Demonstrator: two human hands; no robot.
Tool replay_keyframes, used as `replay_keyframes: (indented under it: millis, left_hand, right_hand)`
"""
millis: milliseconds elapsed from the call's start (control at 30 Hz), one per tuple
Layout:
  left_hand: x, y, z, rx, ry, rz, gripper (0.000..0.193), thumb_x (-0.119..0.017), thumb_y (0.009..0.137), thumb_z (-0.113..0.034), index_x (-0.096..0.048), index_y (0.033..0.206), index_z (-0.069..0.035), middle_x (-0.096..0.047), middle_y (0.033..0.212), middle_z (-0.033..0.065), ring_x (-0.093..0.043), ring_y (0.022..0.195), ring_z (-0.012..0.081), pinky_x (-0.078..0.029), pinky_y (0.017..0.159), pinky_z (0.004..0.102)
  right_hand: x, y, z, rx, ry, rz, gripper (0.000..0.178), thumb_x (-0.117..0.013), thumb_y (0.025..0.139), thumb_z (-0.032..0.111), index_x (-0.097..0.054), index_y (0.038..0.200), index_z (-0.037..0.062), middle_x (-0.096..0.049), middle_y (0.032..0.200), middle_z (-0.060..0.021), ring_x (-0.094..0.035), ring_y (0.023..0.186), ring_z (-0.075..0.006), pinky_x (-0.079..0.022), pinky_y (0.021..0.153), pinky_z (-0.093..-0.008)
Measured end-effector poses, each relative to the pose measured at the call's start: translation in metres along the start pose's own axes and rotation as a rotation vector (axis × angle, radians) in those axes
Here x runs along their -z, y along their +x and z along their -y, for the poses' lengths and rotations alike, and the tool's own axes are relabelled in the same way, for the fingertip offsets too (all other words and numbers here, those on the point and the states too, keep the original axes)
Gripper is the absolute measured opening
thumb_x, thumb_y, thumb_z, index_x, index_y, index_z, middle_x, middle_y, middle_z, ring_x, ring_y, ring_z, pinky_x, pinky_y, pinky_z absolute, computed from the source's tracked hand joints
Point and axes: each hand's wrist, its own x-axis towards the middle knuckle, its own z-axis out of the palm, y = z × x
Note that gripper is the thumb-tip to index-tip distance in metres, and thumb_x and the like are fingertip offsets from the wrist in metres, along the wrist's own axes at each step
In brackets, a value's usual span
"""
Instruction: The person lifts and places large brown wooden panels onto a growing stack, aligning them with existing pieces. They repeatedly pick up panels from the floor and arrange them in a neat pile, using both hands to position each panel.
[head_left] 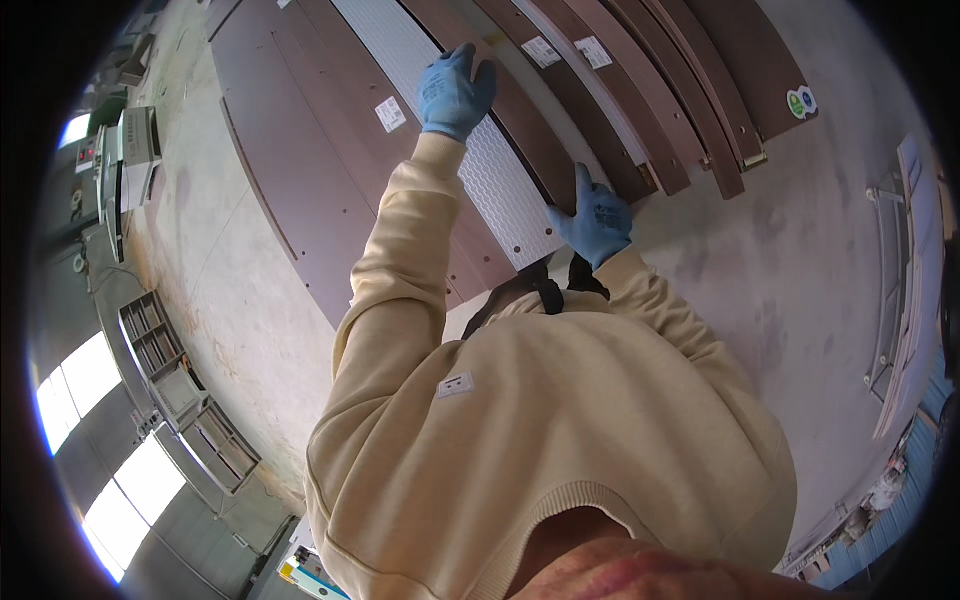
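A long narrow brown panel (pixel 520 120) lies between my gloved hands, along the edge of a pale board with a wavy pattern (pixel 490 175). My left hand (pixel 457 92), in a blue work glove, curls its fingers over the panel's left long edge, part way up. At the near end, my right hand (pixel 597 218) grips the panel's corner; the thumb and one finger show, the other fingertips are hidden. Beneath the pale board and to its left is a wide brown panel (pixel 310 130) with small holes and a white label (pixel 390 114).
More brown panels (pixel 640 110) lie side by side on the right, several with labels and uneven near ends. A metal frame (pixel 884 290) with pale boards stands at the far right. Racks (pixel 150 335) and a machine (pixel 135 145) line the left side beyond the concrete floor (pixel 215 290).
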Motion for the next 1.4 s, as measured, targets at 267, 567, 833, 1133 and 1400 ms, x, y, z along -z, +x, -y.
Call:
replay_keyframes:
  millis: [267,567,833,1133,1400]
  left_hand:
    - [-0.049,-0.041,0.02,-0.164,0.246,0.132,0.082,-0.058,0.097,-0.063,-0.038,0.164,-0.021,-0.028,0.173,0.0179,-0.019,0.161,0.0406,-0.013,0.13,0.0577]
    - [-0.057,-0.042,0.03,-0.169,0.297,0.158,0.082,-0.052,0.1,-0.065,-0.034,0.167,-0.021,-0.026,0.174,0.017,-0.017,0.163,0.0385,-0.008,0.132,0.0553]
    - [-0.06,-0.024,0.05,-0.152,0.359,0.128,0.081,-0.05,0.101,-0.063,-0.033,0.167,-0.018,-0.027,0.174,0.0146,-0.019,0.163,0.0348,-0.009,0.131,0.0559]
    - [-0.06,-0.016,0.059,-0.139,0.338,0.134,0.082,-0.049,0.101,-0.063,-0.033,0.166,-0.015,-0.029,0.173,0.0161,-0.02,0.163,0.0347,-0.01,0.131,0.0558]
    - [-0.056,-0.017,0.056,-0.087,0.291,0.147,0.085,-0.05,0.1,-0.06,-0.031,0.167,-0.011,-0.028,0.174,0.0169,-0.02,0.163,0.0323,-0.007,0.132,0.0528]
  right_hand:
    - [0.04,-0.007,-0.007,0.339,0.089,-0.288,0.044,-0.075,0.089,0.037,-0.061,0.118,0.0075,-0.072,0.095,-0.015,-0.07,0.085,-0.0377,-0.057,0.076,-0.0477]
    - [-0.004,-0.082,-0.071,-0.436,0.758,0.275,0.041,-0.067,0.101,0.038,-0.066,0.123,0.0037,-0.074,0.105,-0.0149,-0.074,0.089,-0.0285,-0.058,0.074,-0.0403]
    - [-0.021,-0.061,-0.046,-0.67,1.259,0.29,0.023,-0.058,0.104,0.016,-0.067,0.119,0.0011,-0.071,0.105,-0.0062,-0.071,0.083,-0.0181,-0.056,0.069,-0.0297]
    - [-0.034,-0.045,-0.041,-0.706,1.085,0.309,0.022,-0.061,0.104,0.016,-0.063,0.117,-0.001,-0.071,0.106,-0.0097,-0.076,0.087,-0.0229,-0.062,0.07,-0.0333]
    - [-0.012,-0.044,-0.046,-0.814,1.315,0.476,0.039,-0.062,0.106,0.031,-0.059,0.126,-0.0022,-0.074,0.112,-0.0219,-0.078,0.092,-0.0303,-0.063,0.072,-0.0391]
